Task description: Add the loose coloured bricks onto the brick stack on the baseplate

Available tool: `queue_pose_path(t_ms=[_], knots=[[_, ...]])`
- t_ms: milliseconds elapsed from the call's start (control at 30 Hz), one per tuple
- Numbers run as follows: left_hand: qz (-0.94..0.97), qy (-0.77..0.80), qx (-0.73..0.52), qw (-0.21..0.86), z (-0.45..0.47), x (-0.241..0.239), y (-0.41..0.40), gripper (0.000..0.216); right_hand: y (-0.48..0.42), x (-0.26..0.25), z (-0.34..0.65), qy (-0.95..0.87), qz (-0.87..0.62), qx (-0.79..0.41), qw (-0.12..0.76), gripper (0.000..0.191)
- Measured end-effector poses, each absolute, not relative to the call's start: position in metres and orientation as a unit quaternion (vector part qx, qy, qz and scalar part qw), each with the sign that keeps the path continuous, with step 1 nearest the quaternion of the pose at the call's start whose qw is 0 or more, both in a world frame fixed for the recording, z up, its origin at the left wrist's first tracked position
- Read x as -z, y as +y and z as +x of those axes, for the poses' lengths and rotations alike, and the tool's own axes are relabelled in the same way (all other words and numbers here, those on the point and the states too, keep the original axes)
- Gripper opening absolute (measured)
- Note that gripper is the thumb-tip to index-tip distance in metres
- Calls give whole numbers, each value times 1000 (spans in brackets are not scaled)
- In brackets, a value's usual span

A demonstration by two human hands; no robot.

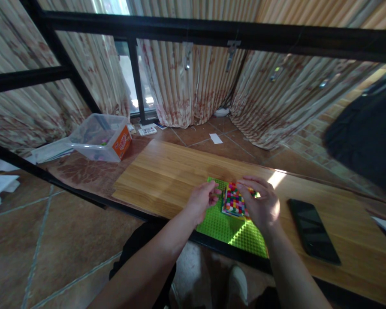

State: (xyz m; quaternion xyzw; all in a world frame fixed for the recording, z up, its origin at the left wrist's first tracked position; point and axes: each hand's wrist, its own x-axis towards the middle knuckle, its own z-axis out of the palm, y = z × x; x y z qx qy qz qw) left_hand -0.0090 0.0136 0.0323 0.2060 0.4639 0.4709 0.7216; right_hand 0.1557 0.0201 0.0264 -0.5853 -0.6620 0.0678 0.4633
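A block of small multicoloured toy bricks (234,201) sits on a green studded baseplate (212,229) at the wooden table's near edge. Just left of the block, my left hand (203,198) hovers over the baseplate with loosely curled fingers apart and nothing visible in them. My right hand (260,204) reaches over the block's right side, thumb and fingertips bent together at its far top edge. What the right fingertips pinch, if anything, is hidden. The right hand covers part of the block.
A black phone (313,229) lies on the wooden table (167,171), right of the baseplate. A clear plastic box (96,139) with an orange label stands beyond the table's left end. Black metal bars (193,28) cross the view in front of curtains (209,86).
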Motion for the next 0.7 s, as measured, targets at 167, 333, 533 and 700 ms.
queue_pose_path(t_ms=[167, 333, 533, 700], knots=[[288, 491, -450, 689, -4, -27, 12, 24, 24, -20, 161, -621, -616, -157, 458, 22], [368, 469, -448, 666, 2, -26, 9, 31, 23, -19, 155, -660, -616, -153, 403, 20], [469, 445, -456, 611, 7, -12, 11, 35, 26, -17, 154, -634, -634, -179, 406, 17], [526, 440, -444, 576, 6, -4, 12, 41, 30, -16, 154, -601, -633, -235, 427, 16]])
